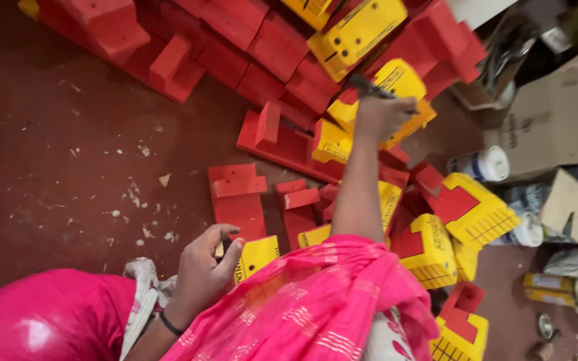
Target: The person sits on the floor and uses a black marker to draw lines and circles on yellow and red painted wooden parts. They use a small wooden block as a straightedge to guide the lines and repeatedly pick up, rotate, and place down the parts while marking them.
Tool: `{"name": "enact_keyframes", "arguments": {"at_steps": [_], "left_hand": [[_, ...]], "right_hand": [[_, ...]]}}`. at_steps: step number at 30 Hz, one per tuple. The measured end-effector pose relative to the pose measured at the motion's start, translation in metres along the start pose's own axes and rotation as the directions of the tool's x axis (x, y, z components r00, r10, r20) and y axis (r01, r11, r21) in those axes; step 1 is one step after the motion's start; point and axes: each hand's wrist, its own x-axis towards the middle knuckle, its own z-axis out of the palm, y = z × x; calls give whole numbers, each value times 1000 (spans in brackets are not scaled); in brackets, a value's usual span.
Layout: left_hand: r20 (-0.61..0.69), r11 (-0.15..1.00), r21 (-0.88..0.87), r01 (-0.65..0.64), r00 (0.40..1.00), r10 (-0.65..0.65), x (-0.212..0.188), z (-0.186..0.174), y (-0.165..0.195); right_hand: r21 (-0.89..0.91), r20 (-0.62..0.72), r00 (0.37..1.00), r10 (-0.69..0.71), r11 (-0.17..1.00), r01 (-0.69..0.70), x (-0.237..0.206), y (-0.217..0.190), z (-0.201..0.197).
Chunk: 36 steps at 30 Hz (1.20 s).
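Note:
My right hand (384, 115) reaches out over a heap of red and yellow moulded blocks and is closed on a thin dark tool (368, 85), whose tip sits against a yellow block (403, 81). My left hand (203, 269) is low and near me, fingers curled, thumb on the left edge of a small yellow block (259, 255) beside a red block (238, 195). Something small and tan shows between its fingers. Pink cloth (316, 301) over my lap hides the lower part of the heap.
Red blocks (188, 40) are piled along the top. Yellow-and-red blocks (471, 207) lie at the right. A cardboard box (560, 117), white tubs (486, 164) and tins stand at the far right. The dark red floor (68, 167) at the left carries scattered pale chips.

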Motion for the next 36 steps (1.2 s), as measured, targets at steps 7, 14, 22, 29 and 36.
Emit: {"name": "enact_keyframes", "arguments": {"at_steps": [7, 14, 22, 29, 36], "left_hand": [[-69, 995, -50, -82, 995, 78, -13, -11, 2], [-126, 996, -68, -55, 991, 46, -36, -21, 24], [-234, 979, -135, -155, 965, 121, -128, -50, 23], [-226, 958, -233, -170, 967, 117, -207, -98, 54], [-114, 908, -419, -14, 993, -37, -230, -126, 88]], "right_hand": [[259, 230, 947, 224, 924, -281, 22, 54, -33], [876, 330, 943, 31, 362, -318, -1, 136, -124], [560, 706, 671, -226, 758, -334, -165, 202, -366], [-78, 925, 379, -24, 965, 251, -201, 119, -472], [-91, 949, 297, -107, 809, 581, -235, 21, -445]]}}
